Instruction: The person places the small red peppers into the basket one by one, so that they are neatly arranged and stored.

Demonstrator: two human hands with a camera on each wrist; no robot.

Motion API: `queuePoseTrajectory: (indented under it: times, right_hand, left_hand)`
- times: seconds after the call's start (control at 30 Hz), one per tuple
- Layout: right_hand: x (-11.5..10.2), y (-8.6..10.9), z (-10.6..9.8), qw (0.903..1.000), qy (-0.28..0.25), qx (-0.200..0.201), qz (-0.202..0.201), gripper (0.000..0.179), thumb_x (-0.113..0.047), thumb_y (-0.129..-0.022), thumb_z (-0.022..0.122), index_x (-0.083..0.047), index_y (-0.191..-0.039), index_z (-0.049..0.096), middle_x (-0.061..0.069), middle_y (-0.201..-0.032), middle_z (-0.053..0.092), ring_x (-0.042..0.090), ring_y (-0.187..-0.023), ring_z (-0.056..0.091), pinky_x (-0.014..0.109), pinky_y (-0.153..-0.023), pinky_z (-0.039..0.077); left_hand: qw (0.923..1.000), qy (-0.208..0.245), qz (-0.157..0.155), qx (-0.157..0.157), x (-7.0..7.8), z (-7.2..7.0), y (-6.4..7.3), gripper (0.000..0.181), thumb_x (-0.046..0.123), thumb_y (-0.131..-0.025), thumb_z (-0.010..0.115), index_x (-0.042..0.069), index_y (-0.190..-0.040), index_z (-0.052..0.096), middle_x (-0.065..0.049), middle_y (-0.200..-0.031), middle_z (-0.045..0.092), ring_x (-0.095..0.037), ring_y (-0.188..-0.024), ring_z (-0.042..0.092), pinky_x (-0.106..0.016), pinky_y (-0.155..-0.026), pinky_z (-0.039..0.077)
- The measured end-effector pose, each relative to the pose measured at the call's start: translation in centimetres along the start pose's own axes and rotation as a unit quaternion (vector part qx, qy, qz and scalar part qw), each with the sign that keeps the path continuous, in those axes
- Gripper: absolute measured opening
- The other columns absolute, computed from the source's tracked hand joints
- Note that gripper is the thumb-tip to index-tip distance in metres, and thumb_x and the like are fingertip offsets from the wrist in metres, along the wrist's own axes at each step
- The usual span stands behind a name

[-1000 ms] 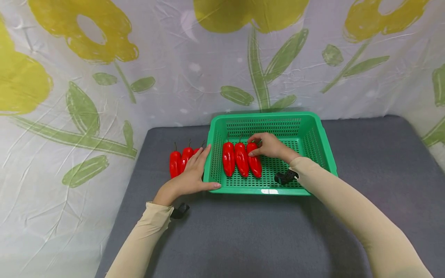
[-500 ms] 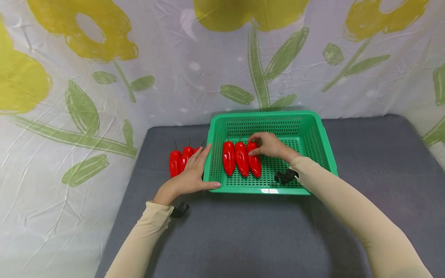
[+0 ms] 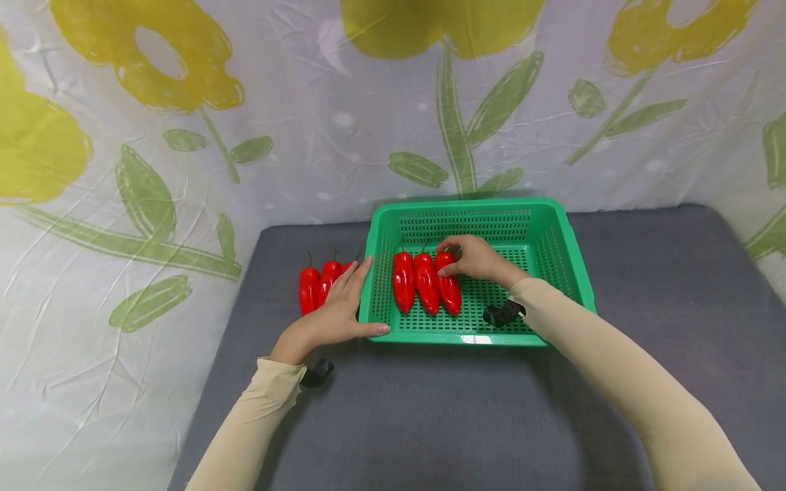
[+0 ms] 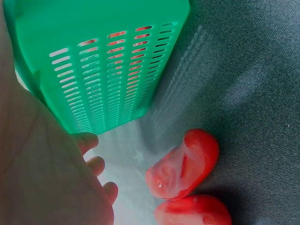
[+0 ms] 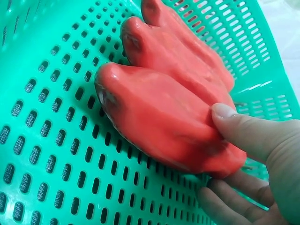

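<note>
A white cloth [image 3: 295, 170] with yellow flowers runs down the nine o'clock side and across the twelve o'clock edge of the grey table [image 3: 430, 423]. At the table's ten o'clock, three loose peppers lie side by side: the first pepper [image 3: 309, 289], the second pepper [image 3: 329, 276] and the third pepper [image 3: 347, 266], stems toward twelve. The left hand [image 3: 336, 315] partly covers the latter two. This hand is released: fingers extend along the nine o'clock rim of the green basket [image 3: 430, 337], and the thumb lies along the rim at the seven o'clock corner. A black wrist device [image 3: 317, 373] sits at the left cuff.

Inside the basket, in its nine o'clock half, three red peppers form a row, stems toward twelve: the outer pepper [image 3: 403, 283], the middle pepper [image 3: 426, 283] and the inner pepper [image 3: 449, 293]. The right hand [image 3: 479, 259] grasps the inner pepper near its stem end, thumb on one side, fingers on the other. The right sleeve [image 3: 626, 382] crosses the basket's four o'clock rim.
</note>
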State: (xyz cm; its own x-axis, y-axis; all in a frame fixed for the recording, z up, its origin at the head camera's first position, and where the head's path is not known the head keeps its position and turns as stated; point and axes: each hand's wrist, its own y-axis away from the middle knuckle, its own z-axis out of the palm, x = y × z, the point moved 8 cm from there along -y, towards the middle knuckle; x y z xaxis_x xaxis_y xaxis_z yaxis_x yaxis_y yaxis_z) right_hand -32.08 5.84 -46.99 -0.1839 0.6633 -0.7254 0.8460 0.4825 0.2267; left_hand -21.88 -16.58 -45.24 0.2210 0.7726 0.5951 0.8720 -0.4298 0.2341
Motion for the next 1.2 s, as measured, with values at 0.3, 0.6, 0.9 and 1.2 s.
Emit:
queuePoseTrajectory:
  times: [0.3, 0.6, 0.9, 1.2]
  right_hand:
    - [0.1, -0.1, 0.1, 1.0, 0.0, -0.002, 0.003, 0.056, -0.024, -0.086, 0.078, -0.009, -0.135, 0.058, 0.017, -0.127, 0.062, 0.031, -0.105, 0.064, 0.037, -0.079, 0.055]
    - [0.1, -0.2, 0.1, 1.0, -0.003, -0.005, 0.003, 0.058, -0.026, -0.085, 0.079, -0.01, -0.136, 0.057, 0.017, -0.131, 0.06, 0.033, -0.109, 0.064, 0.036, -0.078, 0.056]
    - [-0.4, 0.2, -0.8, 0.9999, 0.0, 0.0, -0.01, 0.059, -0.029, -0.084, 0.079, -0.011, -0.137, 0.057, 0.019, -0.132, 0.059, 0.035, -0.113, 0.062, 0.04, -0.082, 0.056]
    - [-1.0, 3.1, -4.0, 0.9998, 0.003, -0.003, -0.021, 0.067, -0.035, -0.085, 0.078, -0.014, -0.143, 0.051, 0.02, -0.139, 0.055, 0.038, -0.122, 0.059, 0.048, -0.093, 0.054]
  left_hand:
    - [1.0, -0.004, 0.008, 0.004, 0.1, -0.1, 0.1, 0.122, 0.057, -0.077, 0.075, 0.03, -0.158, -0.012, -0.002, -0.168, 0.004, -0.03, -0.155, -0.005, -0.067, -0.12, 0.017]
    - [1.0, -0.002, 0.007, 0.003, 0.2, -0.2, 0.1, 0.122, 0.057, -0.077, 0.076, 0.03, -0.159, -0.011, -0.001, -0.168, 0.004, -0.029, -0.155, -0.005, -0.067, -0.12, 0.018]
    - [1.0, -0.003, -0.008, -0.001, -0.1, -0.2, 0.0, 0.121, 0.059, -0.077, 0.075, 0.035, -0.157, -0.012, 0.002, -0.167, 0.004, -0.025, -0.155, -0.005, -0.065, -0.12, 0.021]
    - [1.0, -0.007, -0.004, -0.001, -0.1, -0.2, 0.1, 0.12, 0.061, -0.077, 0.074, 0.034, -0.158, -0.012, 0.002, -0.167, 0.005, -0.026, -0.155, -0.005, -0.064, -0.12, 0.022]
